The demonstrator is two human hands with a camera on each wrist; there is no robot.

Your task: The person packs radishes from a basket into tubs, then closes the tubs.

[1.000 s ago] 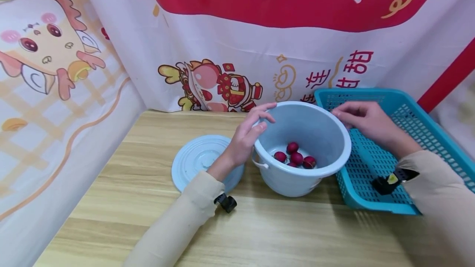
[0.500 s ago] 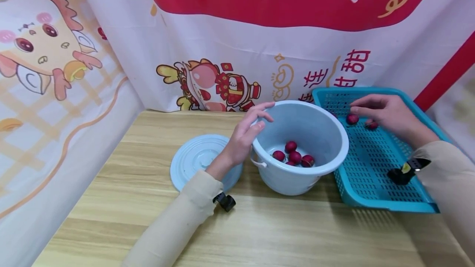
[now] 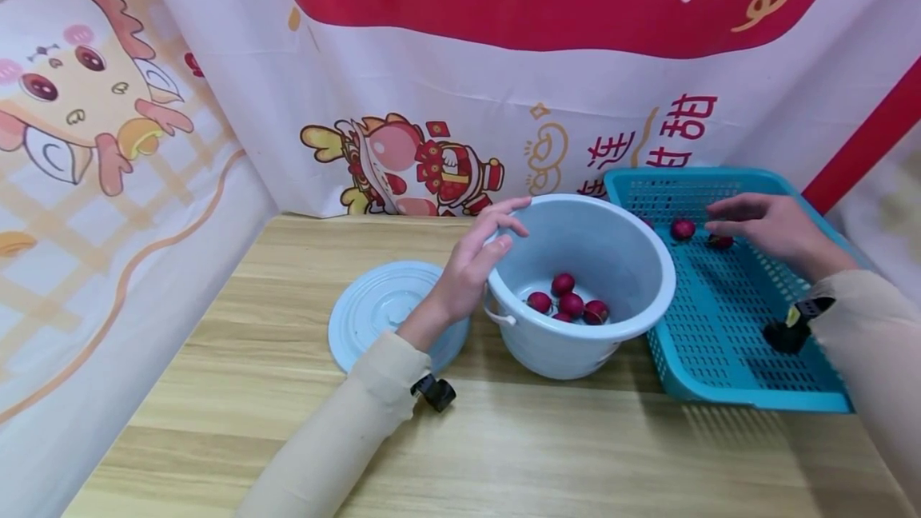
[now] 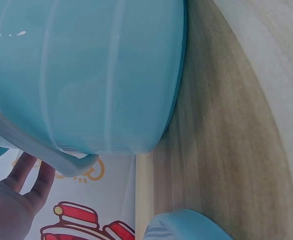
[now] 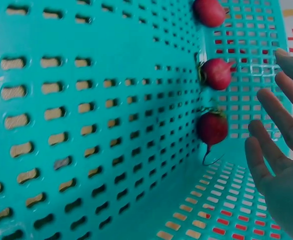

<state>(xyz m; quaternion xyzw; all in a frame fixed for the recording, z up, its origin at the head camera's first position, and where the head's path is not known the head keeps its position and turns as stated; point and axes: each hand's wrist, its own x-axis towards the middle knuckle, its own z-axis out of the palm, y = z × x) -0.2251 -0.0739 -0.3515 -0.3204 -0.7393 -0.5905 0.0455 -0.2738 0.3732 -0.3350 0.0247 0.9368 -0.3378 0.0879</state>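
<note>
A light blue bucket (image 3: pixel 568 354) stands mid-table with several red radishes (image 3: pixel 572 305) on its bottom. My left hand (image 3: pixel 471 266) holds the bucket's left rim, some fingertips over the edge and others along the outer wall, as the left wrist view shows beside the handle (image 4: pixel 41 150). My right hand (image 3: pixel 773 230) is over the back of the turquoise basket (image 3: pixel 755 400), its fingers spread and holding nothing. Close by its fingertips lie a radish (image 3: pixel 719 241) and another radish (image 3: pixel 683 229). Three radishes in a row, one with a long root (image 5: pixel 212 127), show in the right wrist view.
A round light blue lid (image 3: pixel 367 318) lies on the wooden table (image 3: pixel 504 454) left of the bucket, partly under my left forearm. The basket stands close against the bucket's right side. A printed cloth (image 3: pixel 403 78) hangs behind the table.
My right hand has moved from the bucket's right rim rightward over the basket, and its fingers have spread apart. The left hand stays on the rim.
</note>
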